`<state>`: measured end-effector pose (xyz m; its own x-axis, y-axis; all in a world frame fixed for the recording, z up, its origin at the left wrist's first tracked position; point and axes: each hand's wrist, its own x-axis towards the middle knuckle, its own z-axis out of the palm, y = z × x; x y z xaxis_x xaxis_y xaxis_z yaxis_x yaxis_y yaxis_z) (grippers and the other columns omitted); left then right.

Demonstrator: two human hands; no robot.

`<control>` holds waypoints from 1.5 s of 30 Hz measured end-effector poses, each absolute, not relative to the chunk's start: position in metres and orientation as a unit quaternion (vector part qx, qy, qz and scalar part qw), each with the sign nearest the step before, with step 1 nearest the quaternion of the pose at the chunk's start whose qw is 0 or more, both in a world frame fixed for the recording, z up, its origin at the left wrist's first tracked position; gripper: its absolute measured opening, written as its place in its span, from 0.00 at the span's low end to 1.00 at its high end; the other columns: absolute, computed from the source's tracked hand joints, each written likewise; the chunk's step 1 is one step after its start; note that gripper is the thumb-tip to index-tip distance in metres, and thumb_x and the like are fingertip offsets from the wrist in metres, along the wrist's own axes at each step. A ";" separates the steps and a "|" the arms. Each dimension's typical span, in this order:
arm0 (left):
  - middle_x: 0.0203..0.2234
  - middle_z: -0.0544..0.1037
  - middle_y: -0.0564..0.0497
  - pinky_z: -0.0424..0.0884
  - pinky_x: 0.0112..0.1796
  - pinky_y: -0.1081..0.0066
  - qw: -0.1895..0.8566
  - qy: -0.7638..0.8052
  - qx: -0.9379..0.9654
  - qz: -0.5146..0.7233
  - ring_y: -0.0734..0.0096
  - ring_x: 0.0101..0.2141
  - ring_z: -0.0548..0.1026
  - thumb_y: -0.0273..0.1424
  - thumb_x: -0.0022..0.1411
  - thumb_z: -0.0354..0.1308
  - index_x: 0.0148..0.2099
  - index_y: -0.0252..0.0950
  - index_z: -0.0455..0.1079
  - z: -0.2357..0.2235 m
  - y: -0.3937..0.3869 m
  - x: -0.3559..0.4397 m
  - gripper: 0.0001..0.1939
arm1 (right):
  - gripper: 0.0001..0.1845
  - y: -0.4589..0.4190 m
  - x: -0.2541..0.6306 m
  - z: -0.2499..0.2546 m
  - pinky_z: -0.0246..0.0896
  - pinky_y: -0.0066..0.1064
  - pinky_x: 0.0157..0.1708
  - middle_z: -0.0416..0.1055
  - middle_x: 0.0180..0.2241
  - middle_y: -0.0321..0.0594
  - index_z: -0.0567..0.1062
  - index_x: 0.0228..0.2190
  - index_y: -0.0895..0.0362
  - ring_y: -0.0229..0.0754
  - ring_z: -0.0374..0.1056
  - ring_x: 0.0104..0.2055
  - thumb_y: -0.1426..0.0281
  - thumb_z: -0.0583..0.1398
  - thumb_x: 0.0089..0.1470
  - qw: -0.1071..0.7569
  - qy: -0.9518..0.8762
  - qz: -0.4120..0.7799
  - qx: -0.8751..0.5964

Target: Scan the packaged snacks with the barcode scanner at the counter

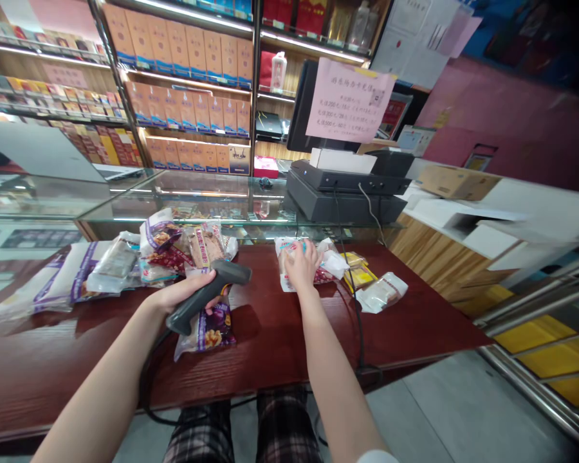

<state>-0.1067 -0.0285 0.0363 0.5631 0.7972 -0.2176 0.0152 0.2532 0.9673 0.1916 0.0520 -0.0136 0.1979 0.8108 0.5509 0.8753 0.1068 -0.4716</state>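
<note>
My left hand (186, 292) is closed around the handle of a dark grey barcode scanner (212, 289), whose head points right over the dark red counter (270, 341). Under the scanner lies a purple snack packet (207, 328). My right hand (302, 263) rests on a clear-wrapped snack packet with red print (318, 263) at the counter's middle, fingers curled over its top. To the left lies a heap of several wrapped snack packets (174, 251).
A yellow packet (359, 273) and a clear wrapped pastry (381, 292) lie at the right. Behind stand a glass display case (125, 199), a cash register with a screen and pink notice (347, 186), and shelves of orange boxes (188, 64). A cable (357, 321) crosses the counter.
</note>
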 end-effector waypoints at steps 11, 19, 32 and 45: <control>0.19 0.71 0.52 0.76 0.38 0.67 0.653 0.301 0.461 0.520 0.67 0.26 0.75 0.60 0.58 0.57 0.41 0.33 0.74 0.000 -0.021 -0.065 0.32 | 0.12 0.051 0.188 -0.004 0.54 0.47 0.62 0.73 0.49 0.49 0.75 0.42 0.57 0.51 0.65 0.56 0.73 0.57 0.55 0.481 -0.671 -0.023 -0.564; 0.19 0.70 0.53 0.73 0.28 0.70 0.665 0.306 0.404 0.548 0.63 0.28 0.78 0.63 0.52 0.60 0.34 0.35 0.69 -0.003 -0.014 -0.066 0.32 | 0.06 0.039 0.161 -0.012 0.63 0.29 0.33 0.76 0.29 0.33 0.77 0.35 0.54 0.37 0.69 0.28 0.67 0.61 0.56 0.346 -0.786 0.270 -0.436; 0.18 0.69 0.52 0.64 0.20 0.74 0.659 0.314 0.361 0.581 0.64 0.26 0.77 0.63 0.51 0.59 0.28 0.37 0.66 -0.005 -0.005 -0.065 0.32 | 0.17 0.035 0.145 -0.015 0.69 0.32 0.42 0.82 0.39 0.39 0.81 0.44 0.53 0.45 0.77 0.42 0.59 0.67 0.53 0.204 -0.798 0.390 -0.412; 0.18 0.69 0.53 0.71 0.22 0.71 0.673 0.303 0.339 0.584 0.62 0.26 0.77 0.62 0.49 0.62 0.29 0.37 0.66 -0.003 -0.008 -0.065 0.31 | 0.21 0.036 0.147 -0.023 0.67 0.34 0.43 0.81 0.41 0.41 0.81 0.41 0.53 0.47 0.76 0.44 0.51 0.66 0.54 0.206 -0.807 0.378 -0.404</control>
<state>-0.0652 -0.0085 -0.0027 0.1358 0.9907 -0.0115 -0.5803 0.0890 0.8095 0.1472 0.0361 -0.0226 -0.5892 0.8076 0.0269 0.4959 0.3877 -0.7770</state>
